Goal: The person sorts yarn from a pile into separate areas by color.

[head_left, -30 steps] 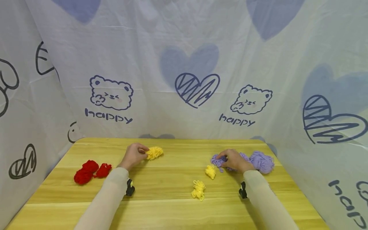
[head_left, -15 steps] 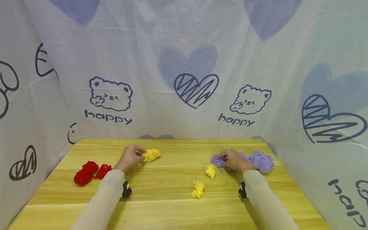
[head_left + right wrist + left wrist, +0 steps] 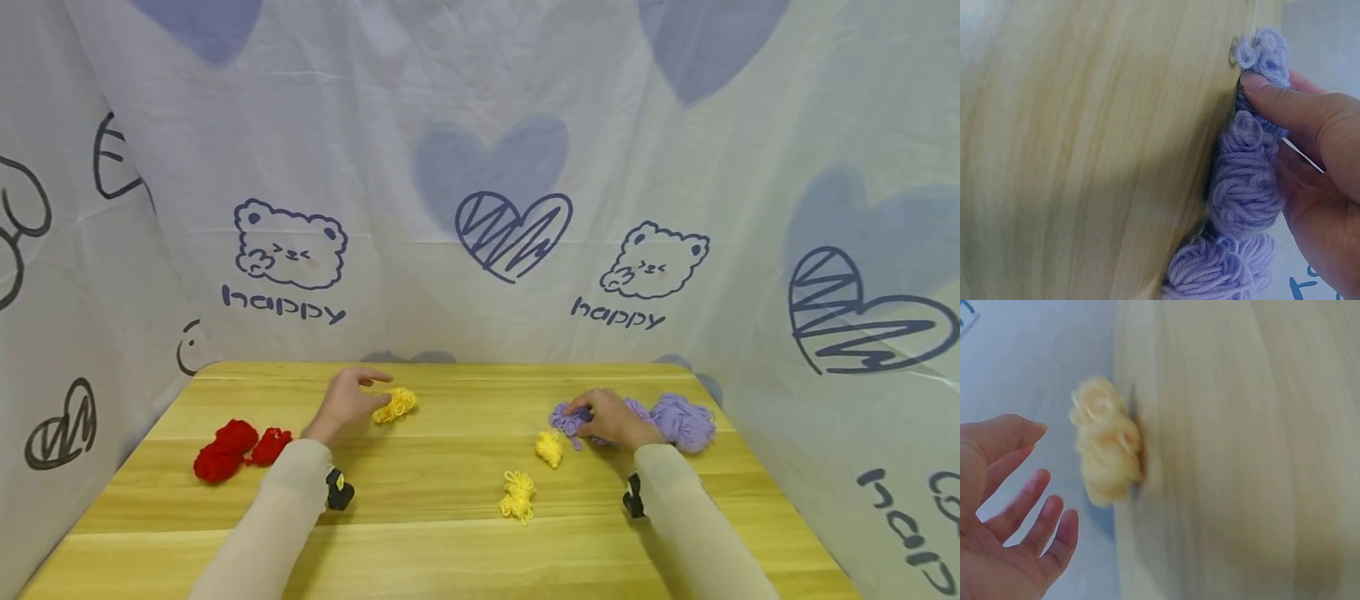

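Note:
At the back left of the table, a yellow yarn bundle (image 3: 397, 405) lies just off the fingertips of my left hand (image 3: 347, 406). Seen from the left wrist, the thumb and fingers of that hand are spread, with a gap between them and the bundle (image 3: 1107, 444). My right hand (image 3: 611, 417) pinches a small purple yarn bundle (image 3: 1266, 59) between thumb and fingers. Behind it in the right wrist view come another purple bundle (image 3: 1244, 184) and a larger purple skein (image 3: 1219, 269), lined up one after another.
Two small yellow yarn bundles lie right of centre, one upper bundle (image 3: 549, 448) close to my right hand and one lower bundle (image 3: 517, 497). Red yarn bundles (image 3: 225, 451) sit at the left, near my left forearm. A printed cloth (image 3: 405, 275) hangs behind the wooden table (image 3: 420, 550).
My left hand has shifted the yellow bundle slightly left and toward me, then let go of it, its fingers spreading apart. The right hand keeps its place on the purple yarn.

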`<state>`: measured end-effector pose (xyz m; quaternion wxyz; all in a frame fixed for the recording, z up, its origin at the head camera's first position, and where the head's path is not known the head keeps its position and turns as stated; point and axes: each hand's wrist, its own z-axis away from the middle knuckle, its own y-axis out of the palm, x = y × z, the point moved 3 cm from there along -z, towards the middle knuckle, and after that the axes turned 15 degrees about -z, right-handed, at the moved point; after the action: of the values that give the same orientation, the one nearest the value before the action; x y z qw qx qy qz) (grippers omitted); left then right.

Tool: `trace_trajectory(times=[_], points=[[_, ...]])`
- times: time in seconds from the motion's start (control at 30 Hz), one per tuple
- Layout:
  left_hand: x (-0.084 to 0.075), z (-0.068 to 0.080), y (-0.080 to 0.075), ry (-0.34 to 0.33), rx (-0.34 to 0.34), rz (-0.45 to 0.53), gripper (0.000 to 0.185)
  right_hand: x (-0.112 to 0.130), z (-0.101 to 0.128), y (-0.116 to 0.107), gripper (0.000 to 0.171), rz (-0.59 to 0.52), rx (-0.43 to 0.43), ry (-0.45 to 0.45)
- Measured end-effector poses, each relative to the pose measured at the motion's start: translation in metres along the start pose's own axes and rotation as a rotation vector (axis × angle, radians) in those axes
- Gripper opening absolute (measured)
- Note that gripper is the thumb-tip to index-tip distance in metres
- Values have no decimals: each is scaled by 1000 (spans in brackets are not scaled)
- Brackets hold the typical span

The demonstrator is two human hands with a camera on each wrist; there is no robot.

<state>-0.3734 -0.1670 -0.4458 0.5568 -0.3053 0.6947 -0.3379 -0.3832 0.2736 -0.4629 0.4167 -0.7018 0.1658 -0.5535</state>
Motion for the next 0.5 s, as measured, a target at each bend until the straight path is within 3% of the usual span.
trace_trajectory(times=[0.27,0.37,0.5], points=[[-47,9,22,194,56,24,29,2,1,-1,28,-1,8,15],[-64,16,35,293,125,16,29,2,1,-1,28,-3,8,23],[-87,26,52,369,253,27,32,3,1,0,28,-3,8,17]])
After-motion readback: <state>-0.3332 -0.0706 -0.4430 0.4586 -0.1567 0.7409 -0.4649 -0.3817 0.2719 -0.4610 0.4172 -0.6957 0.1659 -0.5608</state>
